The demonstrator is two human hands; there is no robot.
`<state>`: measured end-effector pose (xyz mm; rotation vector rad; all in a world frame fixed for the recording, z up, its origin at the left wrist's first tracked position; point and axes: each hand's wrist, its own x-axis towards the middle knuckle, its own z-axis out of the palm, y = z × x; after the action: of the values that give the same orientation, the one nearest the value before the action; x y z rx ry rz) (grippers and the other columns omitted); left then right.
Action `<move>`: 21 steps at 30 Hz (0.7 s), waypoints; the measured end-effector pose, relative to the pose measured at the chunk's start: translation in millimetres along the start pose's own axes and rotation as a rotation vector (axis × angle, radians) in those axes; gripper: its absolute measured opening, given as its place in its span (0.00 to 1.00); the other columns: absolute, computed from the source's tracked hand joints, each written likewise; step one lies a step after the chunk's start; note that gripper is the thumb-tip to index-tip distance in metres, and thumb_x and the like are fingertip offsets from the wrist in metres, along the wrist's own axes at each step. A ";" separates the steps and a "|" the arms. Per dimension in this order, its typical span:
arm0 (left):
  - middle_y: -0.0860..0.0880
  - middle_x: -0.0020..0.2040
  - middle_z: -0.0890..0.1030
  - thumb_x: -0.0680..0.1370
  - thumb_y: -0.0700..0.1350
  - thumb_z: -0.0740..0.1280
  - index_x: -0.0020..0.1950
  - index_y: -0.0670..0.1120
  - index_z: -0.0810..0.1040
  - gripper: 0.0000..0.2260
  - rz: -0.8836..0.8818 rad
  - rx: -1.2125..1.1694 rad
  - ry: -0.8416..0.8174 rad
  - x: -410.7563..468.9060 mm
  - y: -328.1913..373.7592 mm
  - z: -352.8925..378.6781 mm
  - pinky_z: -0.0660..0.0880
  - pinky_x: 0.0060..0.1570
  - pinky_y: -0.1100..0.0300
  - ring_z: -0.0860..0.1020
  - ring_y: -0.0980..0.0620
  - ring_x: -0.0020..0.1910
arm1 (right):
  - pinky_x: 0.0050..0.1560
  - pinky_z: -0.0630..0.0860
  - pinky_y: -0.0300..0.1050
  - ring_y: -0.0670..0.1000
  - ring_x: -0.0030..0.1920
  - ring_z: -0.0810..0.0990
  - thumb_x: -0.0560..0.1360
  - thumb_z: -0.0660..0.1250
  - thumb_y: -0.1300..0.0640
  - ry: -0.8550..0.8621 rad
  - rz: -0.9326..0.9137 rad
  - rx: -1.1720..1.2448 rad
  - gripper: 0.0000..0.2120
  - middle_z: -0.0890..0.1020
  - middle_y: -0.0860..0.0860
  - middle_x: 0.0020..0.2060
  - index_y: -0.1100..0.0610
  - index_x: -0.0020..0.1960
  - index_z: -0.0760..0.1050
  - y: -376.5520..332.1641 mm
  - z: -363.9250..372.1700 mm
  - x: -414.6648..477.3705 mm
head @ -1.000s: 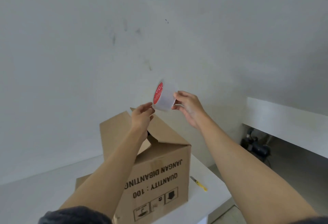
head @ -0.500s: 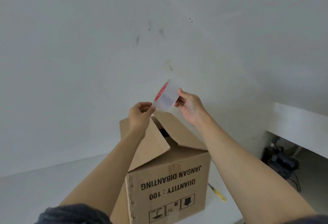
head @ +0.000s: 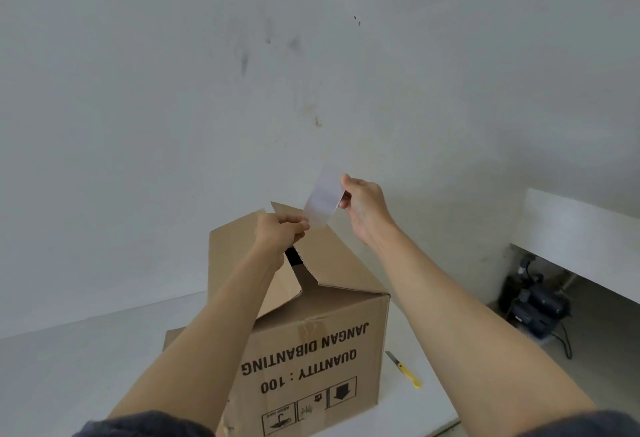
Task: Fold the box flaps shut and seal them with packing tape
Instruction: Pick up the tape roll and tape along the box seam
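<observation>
My dark sleeves (head: pixel 145 424) sit at the near edge and both bare forearms reach away over the cardboard box (head: pixel 311 350), which stands on the white surface (head: pixel 86 367). The box's near face carries black print that reads upside down to me. Just right of the box, apart from it, a yellow utility knife (head: pixel 405 371) lies flat on the surface. Farther on, the box top is unsealed: the left flap (head: pixel 235 249) and the right flap (head: pixel 332 260) stand raised and lean toward each other, with a dark gap between them. Above that gap my left hand (head: pixel 278 234) has its fingers curled, pinching the lower edge of the packing tape (head: pixel 322 201). My right hand (head: pixel 369 209), a little higher and farther right, holds the tape's upper part between thumb and fingers; only a pale band of it shows. The tape is in the air, clear of both flaps. Beyond is a scuffed white wall (head: pixel 311 73). Far right, a white ledge (head: pixel 581 225) juts out, with a dark machine (head: pixel 533 308) below.
</observation>
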<state>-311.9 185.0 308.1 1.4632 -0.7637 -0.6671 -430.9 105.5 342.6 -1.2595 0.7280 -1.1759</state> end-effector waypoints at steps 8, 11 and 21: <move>0.47 0.39 0.79 0.74 0.31 0.69 0.37 0.40 0.78 0.07 -0.055 -0.040 0.042 0.2 10.0 -5.8 0.76 0.42 0.65 0.76 0.54 0.35 | 0.35 0.67 0.36 0.50 0.29 0.57 0.79 0.58 0.61 -0.009 -0.078 -0.074 0.22 0.58 0.51 0.27 0.54 0.30 0.54 0.8 17.9 5.4; 0.47 0.39 0.79 0.74 0.31 0.69 0.37 0.39 0.79 0.07 -0.054 -0.045 0.072 -3.5 12.7 -9.1 0.77 0.39 0.68 0.77 0.54 0.36 | 0.39 0.57 0.44 0.50 0.32 0.53 0.78 0.58 0.59 -0.018 -0.083 -0.083 0.22 0.54 0.50 0.28 0.52 0.30 0.51 1.4 24.5 10.4; 0.44 0.45 0.82 0.73 0.34 0.70 0.46 0.38 0.81 0.03 -0.088 -0.028 -0.152 -18.2 24.0 -17.5 0.79 0.43 0.66 0.79 0.51 0.44 | 0.38 0.67 0.39 0.47 0.35 0.68 0.79 0.57 0.57 -0.010 -0.157 -0.335 0.06 0.70 0.48 0.36 0.60 0.50 0.68 13.9 0.9 36.8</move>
<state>-310.6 210.5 331.9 1.4388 -0.8072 -0.8605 -415.7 69.9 336.0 -1.6239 0.8553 -1.2053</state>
